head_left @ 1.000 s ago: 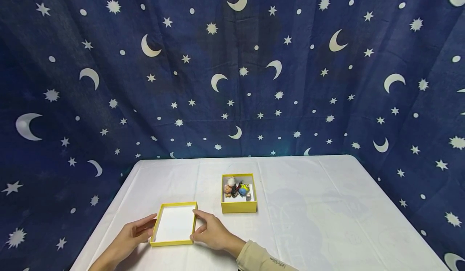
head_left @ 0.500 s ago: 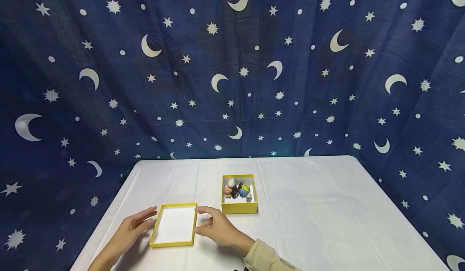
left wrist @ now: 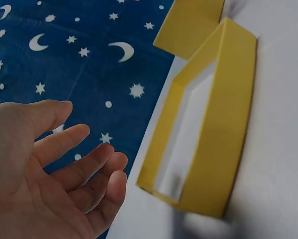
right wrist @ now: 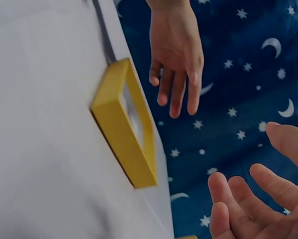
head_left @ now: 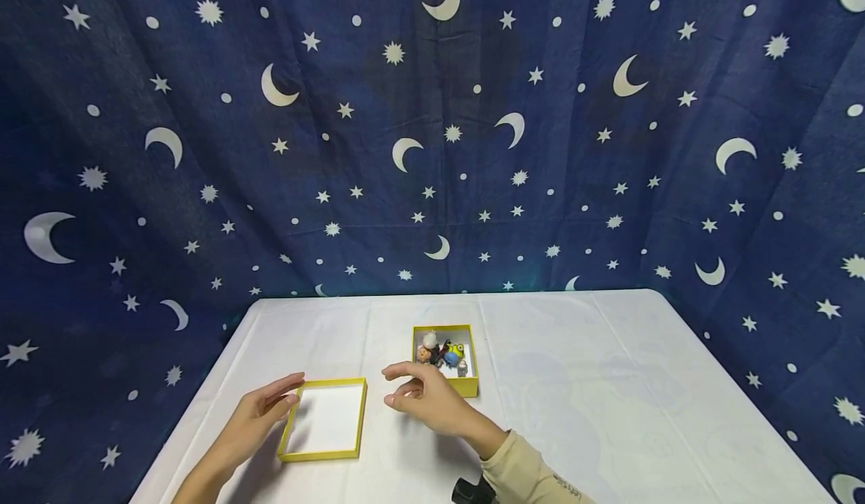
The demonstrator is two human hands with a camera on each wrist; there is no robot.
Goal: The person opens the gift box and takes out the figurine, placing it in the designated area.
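A shallow yellow box lid [head_left: 362, 421] with a white inside lies on the table, hollow side up. My left hand [head_left: 253, 417] hovers by its left edge with fingers apart, and the left wrist view shows a gap between that hand [left wrist: 64, 174] and the lid [left wrist: 218, 134]. To the lid's right, my right hand [head_left: 432, 399] is in the air with bent, spread fingers, holding nothing. Behind it stands a deeper yellow box [head_left: 466, 387], partly covered by the hand. Small toy figures [head_left: 454, 353] lie inside, among them a blue-and-yellow one and a white one.
A white cloth [head_left: 608, 399] covers the table. Behind it hangs a dark blue curtain [head_left: 473, 166] with moons and stars. A black object [head_left: 473, 491] shows at the right wrist, by the beige sleeve [head_left: 534, 474].
My right hand has let go of the lid's right edge and moved right and up, in front of the box. My left hand has risen slightly away from the lid, which stays in place.
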